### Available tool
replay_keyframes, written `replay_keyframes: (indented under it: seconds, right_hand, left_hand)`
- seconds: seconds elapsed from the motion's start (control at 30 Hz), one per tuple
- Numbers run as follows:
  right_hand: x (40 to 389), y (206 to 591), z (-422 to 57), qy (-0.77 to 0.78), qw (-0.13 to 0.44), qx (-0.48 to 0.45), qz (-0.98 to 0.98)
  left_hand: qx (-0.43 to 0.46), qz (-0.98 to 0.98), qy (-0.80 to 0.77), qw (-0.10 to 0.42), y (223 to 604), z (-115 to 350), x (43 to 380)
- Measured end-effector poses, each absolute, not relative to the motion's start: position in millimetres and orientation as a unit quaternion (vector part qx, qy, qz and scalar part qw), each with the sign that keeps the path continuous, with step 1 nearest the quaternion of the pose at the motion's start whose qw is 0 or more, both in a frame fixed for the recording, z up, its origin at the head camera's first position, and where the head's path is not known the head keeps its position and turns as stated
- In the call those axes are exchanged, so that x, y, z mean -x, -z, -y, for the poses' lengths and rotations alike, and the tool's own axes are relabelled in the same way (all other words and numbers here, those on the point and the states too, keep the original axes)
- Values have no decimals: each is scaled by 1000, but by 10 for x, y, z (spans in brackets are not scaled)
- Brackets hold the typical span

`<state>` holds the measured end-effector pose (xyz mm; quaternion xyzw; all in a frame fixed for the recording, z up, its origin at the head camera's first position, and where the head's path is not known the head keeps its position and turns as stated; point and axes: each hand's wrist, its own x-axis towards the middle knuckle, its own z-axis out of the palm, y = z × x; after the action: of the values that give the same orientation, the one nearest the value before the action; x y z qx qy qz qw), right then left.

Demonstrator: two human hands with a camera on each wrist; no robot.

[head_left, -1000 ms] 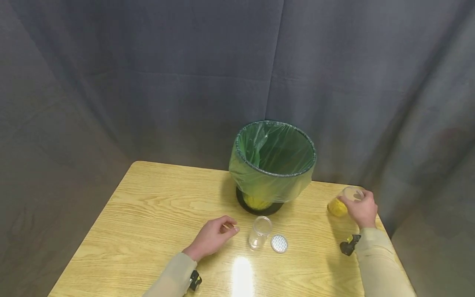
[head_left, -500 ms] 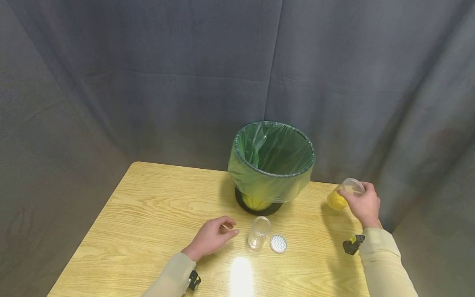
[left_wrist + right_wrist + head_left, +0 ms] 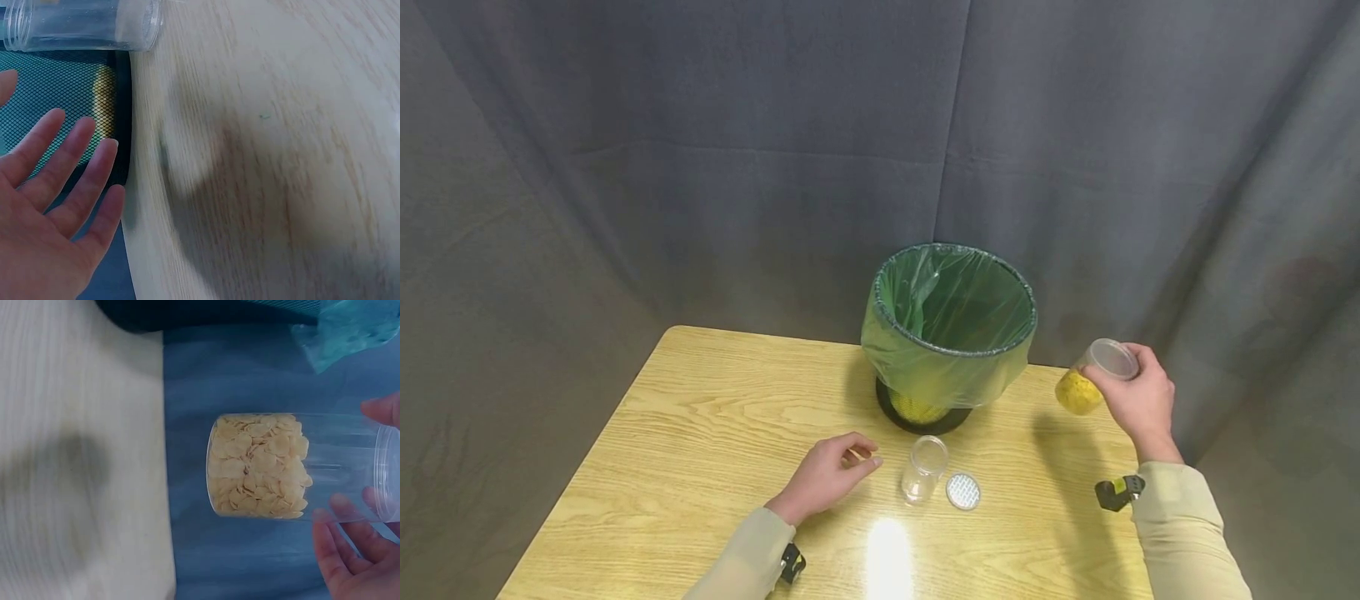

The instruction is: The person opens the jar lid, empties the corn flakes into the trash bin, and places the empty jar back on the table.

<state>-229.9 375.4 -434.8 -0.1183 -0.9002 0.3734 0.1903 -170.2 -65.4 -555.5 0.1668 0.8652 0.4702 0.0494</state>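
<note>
My right hand [image 3: 1138, 400] grips a clear plastic jar [image 3: 1112, 358] near its rim, up off the table at the right. Pale yellow flakes [image 3: 259, 465] fill about half of that jar, seen closely in the right wrist view. My left hand [image 3: 827, 475] is just above the table with its fingers loosely bent and nothing in them. In the left wrist view its fingers [image 3: 94, 169] look spread. To its right an empty clear jar [image 3: 919, 483] stands upright, and beside that lies a round, patterned whitish lid [image 3: 963, 492].
A mesh waste bin [image 3: 917, 410] lined with a green translucent bag [image 3: 951, 367] stands at the back of the wooden table [image 3: 722, 400]. A grey curtain [image 3: 760, 208] hangs behind the table. The table's right edge runs below my right forearm.
My right hand has lifted the jar of flakes from the table at the right. My left hand, the empty jar, the lid and the bin stay where they were.
</note>
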Motion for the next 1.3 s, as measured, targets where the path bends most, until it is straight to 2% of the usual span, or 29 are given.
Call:
replay_keyframes:
  seconds: [0.83,1.3]
  right_hand:
    - [2022,3929,-3461,-369,247,116,888]
    - [1927,3774,-3299,-355,256,69,896]
  left_hand:
    - [-174,-859,-480,33,5505,652,1704]
    - [-178,-860,-478,32,5527,669,1714]
